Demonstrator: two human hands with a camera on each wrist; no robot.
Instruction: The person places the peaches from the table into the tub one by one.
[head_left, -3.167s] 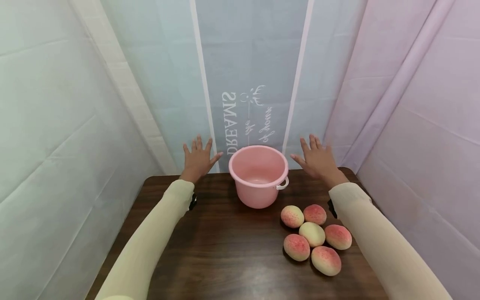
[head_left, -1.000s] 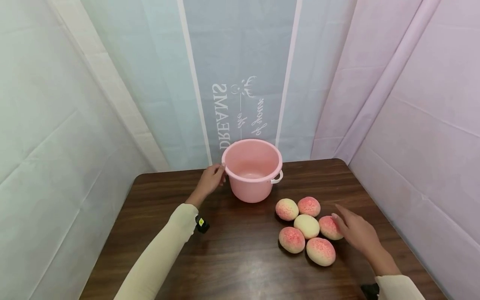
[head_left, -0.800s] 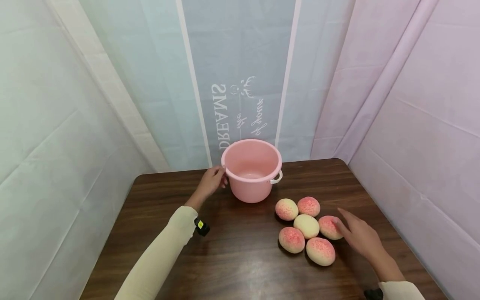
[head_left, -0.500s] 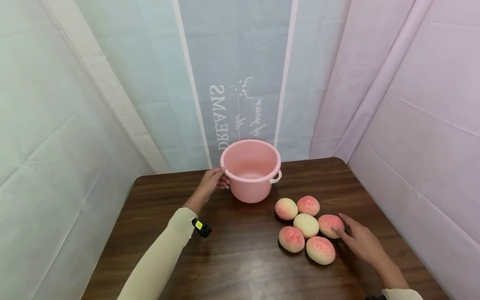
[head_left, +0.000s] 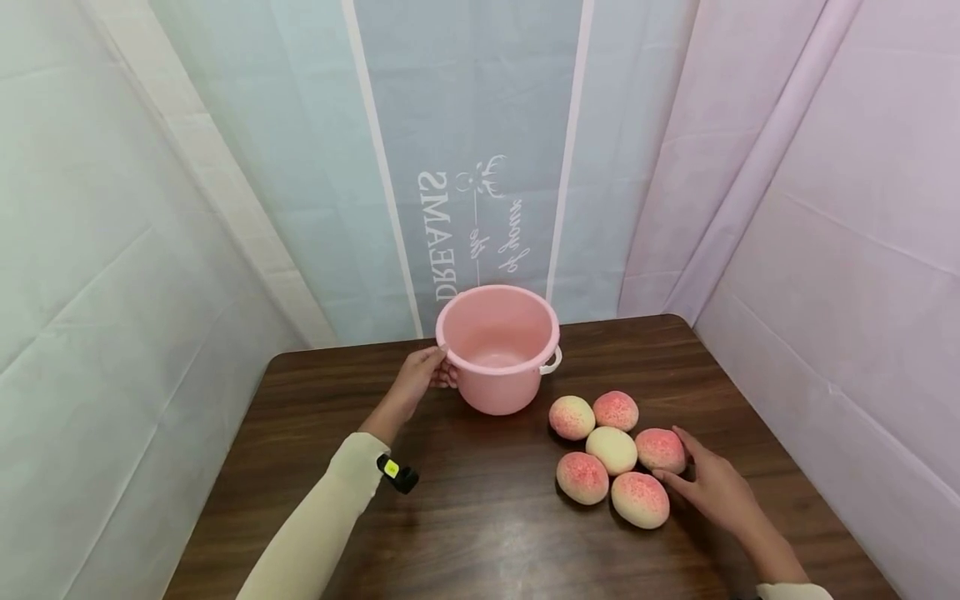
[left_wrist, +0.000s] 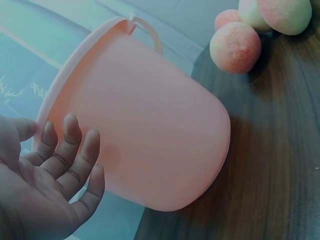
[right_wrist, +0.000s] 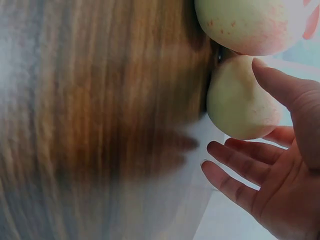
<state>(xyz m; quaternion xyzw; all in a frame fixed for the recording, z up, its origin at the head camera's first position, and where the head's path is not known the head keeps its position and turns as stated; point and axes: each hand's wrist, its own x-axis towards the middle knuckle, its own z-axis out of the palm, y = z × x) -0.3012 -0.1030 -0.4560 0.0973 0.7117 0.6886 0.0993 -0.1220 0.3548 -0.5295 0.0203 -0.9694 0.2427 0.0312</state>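
A pink bucket [head_left: 498, 392] with a white handle stands on the table. My left hand [head_left: 420, 379] pinches its left rim between thumb and index finger; in the left wrist view the other fingers are loosely curved beside the bucket wall [left_wrist: 150, 120]. To the right lies a group of pink-and-cream peaches. My right hand [head_left: 716, 487] is at the rightmost peach [head_left: 660, 452], thumb on its near side and index finger on its far side. In the right wrist view the thumb overlaps that peach [right_wrist: 240, 102], and the lower fingers stretch out below it.
The other peaches sit close together: a pale one [head_left: 611, 451] in the middle, with a red-topped peach [head_left: 582, 478] and a larger peach [head_left: 641, 500] nearer me. The brown wooden table [head_left: 480, 517] ends at a printed curtain [head_left: 510, 100] behind the bucket.
My left hand has come from open beside the bucket to its rim, and the bucket has shifted slightly nearer. My right hand has come down to the rightmost peach, its thumb sliding to the near side.
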